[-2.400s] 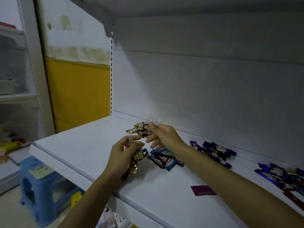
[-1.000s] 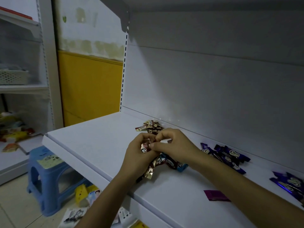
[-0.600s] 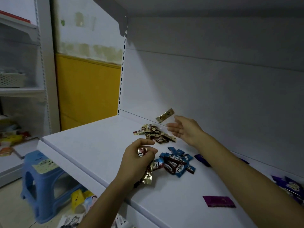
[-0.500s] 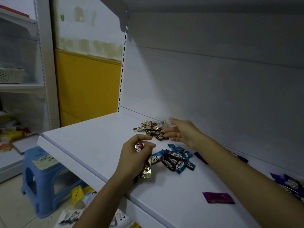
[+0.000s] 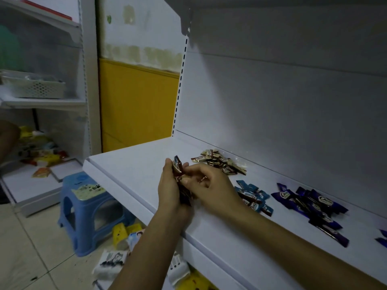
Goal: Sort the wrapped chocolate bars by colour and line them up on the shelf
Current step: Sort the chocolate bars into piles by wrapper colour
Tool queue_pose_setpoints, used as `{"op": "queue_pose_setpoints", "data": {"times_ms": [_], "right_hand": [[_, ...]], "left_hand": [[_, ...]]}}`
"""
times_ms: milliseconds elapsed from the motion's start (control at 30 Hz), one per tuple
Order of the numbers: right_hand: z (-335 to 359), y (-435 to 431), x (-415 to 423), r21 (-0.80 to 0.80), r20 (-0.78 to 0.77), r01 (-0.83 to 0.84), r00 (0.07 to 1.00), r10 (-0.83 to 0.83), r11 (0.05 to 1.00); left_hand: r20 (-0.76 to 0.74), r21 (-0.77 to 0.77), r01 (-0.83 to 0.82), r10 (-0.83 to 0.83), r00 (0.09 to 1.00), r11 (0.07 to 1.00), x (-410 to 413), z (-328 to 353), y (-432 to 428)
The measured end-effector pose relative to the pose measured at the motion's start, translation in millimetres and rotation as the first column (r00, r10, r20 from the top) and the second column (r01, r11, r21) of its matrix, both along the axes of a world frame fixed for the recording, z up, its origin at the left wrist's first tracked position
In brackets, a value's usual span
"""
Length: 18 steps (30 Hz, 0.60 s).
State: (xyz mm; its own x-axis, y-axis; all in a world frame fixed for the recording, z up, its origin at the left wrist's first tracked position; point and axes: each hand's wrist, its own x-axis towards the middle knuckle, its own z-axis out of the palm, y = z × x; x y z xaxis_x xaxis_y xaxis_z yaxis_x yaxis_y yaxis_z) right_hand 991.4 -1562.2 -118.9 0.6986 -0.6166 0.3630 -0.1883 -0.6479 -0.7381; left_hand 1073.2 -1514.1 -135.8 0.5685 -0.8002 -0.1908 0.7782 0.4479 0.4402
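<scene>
The left hand (image 5: 168, 192) is clenched around a bunch of bars (image 5: 181, 174), held upright just above the front part of the shelf (image 5: 129, 170). One wrapper end pokes out above the knuckles. The right hand (image 5: 211, 190) comes in from the side, and its thumb and forefinger pinch into the same bunch. Which wrapper it has, I cannot tell from here.

Three heaps lie on the shelf. The gold heap (image 5: 219, 162) sits just beyond the grip, toward the back wall. The blue heap (image 5: 254, 198) is close on the right of it, partly behind the right wrist. The purple heap (image 5: 310, 205) lies farther off the same way.

The step looks like drawing one bar out of the bunch and sending it to its colour. To do it well, I'd say:

- pinch a single wrapper near its free end
- ease the left fist only a little, so the others do not slide out over the shelf edge
- read the colour before letting go
- set the bar down flat on its heap, not toss it

The heaps are loose jumbles, so the lining up is yet to do.
</scene>
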Motion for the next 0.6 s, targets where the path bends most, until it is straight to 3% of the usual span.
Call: {"op": "queue_pose_setpoints", "data": {"times_ms": [100,200,333,467,533,600], "right_hand": [[7.0,-11.2,7.8,-0.041,-0.018,0.059,0.998,-0.060,0.997],[14.7,-21.7,6.6,0.018,-0.043,0.109,0.993,-0.108,0.994],[19.5,-27.7,-6.9,0.280,-0.018,0.076,0.997,-0.073,0.957],[26.8,-36.1,-17.1,0.366,-0.036,0.136,0.991,-0.132,0.920],[28.9,-42.7,-19.4,0.405,-0.063,0.150,0.989,-0.136,0.902],[29.6,-49.4,-21.2,0.503,-0.020,0.146,0.987,-0.157,0.852]], "left_hand": [[0.078,0.032,0.008,-0.010,0.997,0.999,-0.7,0.4,-3.0],[0.297,0.141,-0.091,0.045,0.954,0.986,-6.1,0.7,-9.3],[0.518,0.125,-0.192,0.101,0.849,0.973,-10.3,-1.9,-14.9],[0.763,0.079,-0.215,0.080,0.641,0.974,-17.0,-7.6,-18.8],[0.821,0.079,-0.213,0.058,0.568,0.974,-17.8,-10.8,-21.0],[0.827,0.098,-0.227,0.048,0.560,0.969,-16.0,-12.7,-22.2]]}}
